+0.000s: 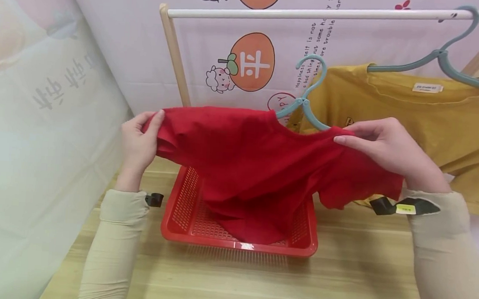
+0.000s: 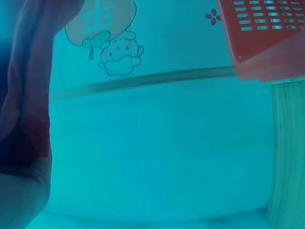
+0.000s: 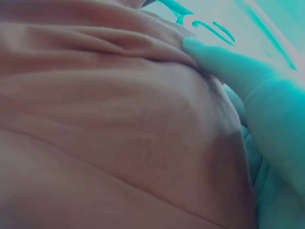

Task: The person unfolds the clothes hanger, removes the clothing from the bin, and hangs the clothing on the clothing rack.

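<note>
A red T-shirt [image 1: 246, 168] is spread between my two hands, its lower part hanging into a red basket [image 1: 239, 246]. My left hand [image 1: 140, 139] pinches the sleeve end at the left. With thumb and fingers, my right hand [image 1: 381, 142] pinches the shoulder beside the collar; the right wrist view shows the thumb [image 3: 228, 67] on the cloth. A light blue hanger [image 1: 304, 98] rises from the neckline, its hook below the rail. The shirt hides the hanger's arm ends, so I cannot tell how far they reach inside.
A rack with a white rail [image 1: 272, 15] and wooden posts [image 1: 175, 56] stands behind the basket. On its right hangs a yellow T-shirt [image 1: 414, 114] on another blue hanger [image 1: 439, 54]. A printed cloth [image 1: 118, 37] covers the wall. The tabletop [image 1: 231, 286] is wooden.
</note>
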The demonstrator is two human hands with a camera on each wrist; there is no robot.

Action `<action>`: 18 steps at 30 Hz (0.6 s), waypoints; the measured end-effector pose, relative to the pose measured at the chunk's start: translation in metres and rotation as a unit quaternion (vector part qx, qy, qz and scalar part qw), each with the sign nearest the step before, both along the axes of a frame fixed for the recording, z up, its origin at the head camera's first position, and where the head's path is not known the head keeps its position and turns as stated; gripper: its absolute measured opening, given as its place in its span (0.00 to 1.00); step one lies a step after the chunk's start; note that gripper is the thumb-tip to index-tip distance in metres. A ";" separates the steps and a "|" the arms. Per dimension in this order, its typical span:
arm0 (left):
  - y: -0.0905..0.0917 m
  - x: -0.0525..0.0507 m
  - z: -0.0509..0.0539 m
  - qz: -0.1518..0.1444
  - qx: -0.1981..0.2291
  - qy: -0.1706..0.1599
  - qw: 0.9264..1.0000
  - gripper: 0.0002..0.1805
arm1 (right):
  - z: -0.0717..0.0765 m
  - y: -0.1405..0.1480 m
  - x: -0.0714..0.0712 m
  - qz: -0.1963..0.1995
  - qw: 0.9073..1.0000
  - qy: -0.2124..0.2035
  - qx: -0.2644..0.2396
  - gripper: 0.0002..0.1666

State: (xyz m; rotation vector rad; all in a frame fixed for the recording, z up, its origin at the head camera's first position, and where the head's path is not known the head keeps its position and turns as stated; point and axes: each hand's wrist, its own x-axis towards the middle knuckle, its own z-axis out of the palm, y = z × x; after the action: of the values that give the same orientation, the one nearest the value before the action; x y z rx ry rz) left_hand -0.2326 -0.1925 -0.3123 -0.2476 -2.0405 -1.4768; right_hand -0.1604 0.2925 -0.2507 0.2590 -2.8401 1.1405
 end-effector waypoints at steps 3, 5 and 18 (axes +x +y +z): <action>-0.011 -0.003 -0.002 0.014 0.028 -0.018 0.999 0.19 | 0.000 0.002 0.004 0.001 1.000 -0.006 -0.014 0.19; -0.016 -0.004 -0.004 0.015 0.009 -0.054 0.998 0.20 | 0.001 0.002 0.006 0.005 1.000 -0.004 -0.020 0.18; 0.029 0.017 0.027 -0.160 -0.132 -0.043 0.977 0.16 | 0.001 -0.012 0.002 0.036 0.999 0.009 -0.017 0.16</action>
State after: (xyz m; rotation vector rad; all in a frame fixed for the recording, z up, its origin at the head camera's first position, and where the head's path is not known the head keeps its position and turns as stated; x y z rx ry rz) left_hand -0.2152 -0.1631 -0.2850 -0.6566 -2.3527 -1.4125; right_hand -0.1588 0.2802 -0.2502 0.3705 -2.8139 1.1931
